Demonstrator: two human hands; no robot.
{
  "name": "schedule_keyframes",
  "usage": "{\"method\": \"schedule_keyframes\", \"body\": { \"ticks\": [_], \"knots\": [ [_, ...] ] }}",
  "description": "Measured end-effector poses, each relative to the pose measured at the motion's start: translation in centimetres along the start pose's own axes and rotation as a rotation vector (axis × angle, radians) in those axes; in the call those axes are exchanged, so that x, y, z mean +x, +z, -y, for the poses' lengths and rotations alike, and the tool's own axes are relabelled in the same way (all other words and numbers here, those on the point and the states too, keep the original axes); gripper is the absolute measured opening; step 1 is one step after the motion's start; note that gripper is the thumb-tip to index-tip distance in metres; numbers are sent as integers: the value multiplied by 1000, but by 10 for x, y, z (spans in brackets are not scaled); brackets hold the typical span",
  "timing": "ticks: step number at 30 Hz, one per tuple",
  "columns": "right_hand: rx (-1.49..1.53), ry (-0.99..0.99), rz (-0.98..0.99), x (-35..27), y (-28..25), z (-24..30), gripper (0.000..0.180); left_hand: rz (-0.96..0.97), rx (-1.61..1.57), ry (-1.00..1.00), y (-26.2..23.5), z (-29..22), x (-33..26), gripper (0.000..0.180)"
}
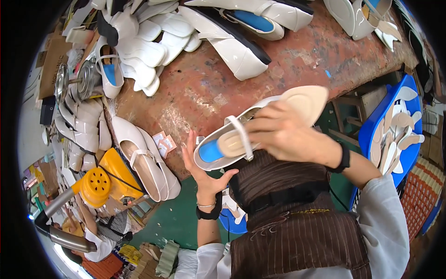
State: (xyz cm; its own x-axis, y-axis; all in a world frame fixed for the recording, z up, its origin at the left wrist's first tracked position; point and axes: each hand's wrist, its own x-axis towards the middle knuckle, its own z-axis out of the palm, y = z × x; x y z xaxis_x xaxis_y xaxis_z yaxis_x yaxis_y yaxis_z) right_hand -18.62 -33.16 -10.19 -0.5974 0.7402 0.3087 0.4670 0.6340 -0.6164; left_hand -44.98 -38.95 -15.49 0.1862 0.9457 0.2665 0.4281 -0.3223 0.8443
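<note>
A cream strapped shoe (223,161) lies tilted over the table's near edge, its heel toward my left hand (205,177). My left fingers and thumb are spread around the heel, bracing it from both sides. Inside the heel a blue pad (210,151) shows. My right hand (284,132) is closed on a beige pointed insole (304,103), one end of which reaches under the strap over the blue pad. The insole's wide pointed end sticks out past my right fingers, over the shoe's front. My right fingers hide the middle of both.
Finished-looking cream shoes (144,160) stand left beside a yellow hot-air blower (111,179) with a metal nozzle. White insoles (139,51) and more shoes (237,51) cover the far table (195,97). A blue basket (370,125) of insoles stands right. Another person (100,242) is lower left.
</note>
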Motion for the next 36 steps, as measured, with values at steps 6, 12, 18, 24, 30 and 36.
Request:
{"method": "schedule_keyframes", "body": {
  "ticks": [6, 12, 18, 24, 30, 36],
  "knots": [
    [84, 42, 37, 19, 47, 13, 20, -117, -38, 22, 9, 0, -2, 143],
    [242, 56, 8, 23, 49, 15, 21, -109, -93, 71, 5, 9, -4, 140],
    [270, 86, 64, 26, 52, 11, 23, -60, -109, 64, 3, 11, -4, 138],
    [65, 31, 167, 28, 53, 19, 19, -106, -187, -8, 3, 9, -7, 118],
    [190, -336, 213, 43, 66, 7, 24, -13, 12, 25, -7, -6, 10, 64],
    [-298, -96, 335, 19, 50, 29, 28, -188, 16, -124, 6, -10, 6, 30]
  ]
}}
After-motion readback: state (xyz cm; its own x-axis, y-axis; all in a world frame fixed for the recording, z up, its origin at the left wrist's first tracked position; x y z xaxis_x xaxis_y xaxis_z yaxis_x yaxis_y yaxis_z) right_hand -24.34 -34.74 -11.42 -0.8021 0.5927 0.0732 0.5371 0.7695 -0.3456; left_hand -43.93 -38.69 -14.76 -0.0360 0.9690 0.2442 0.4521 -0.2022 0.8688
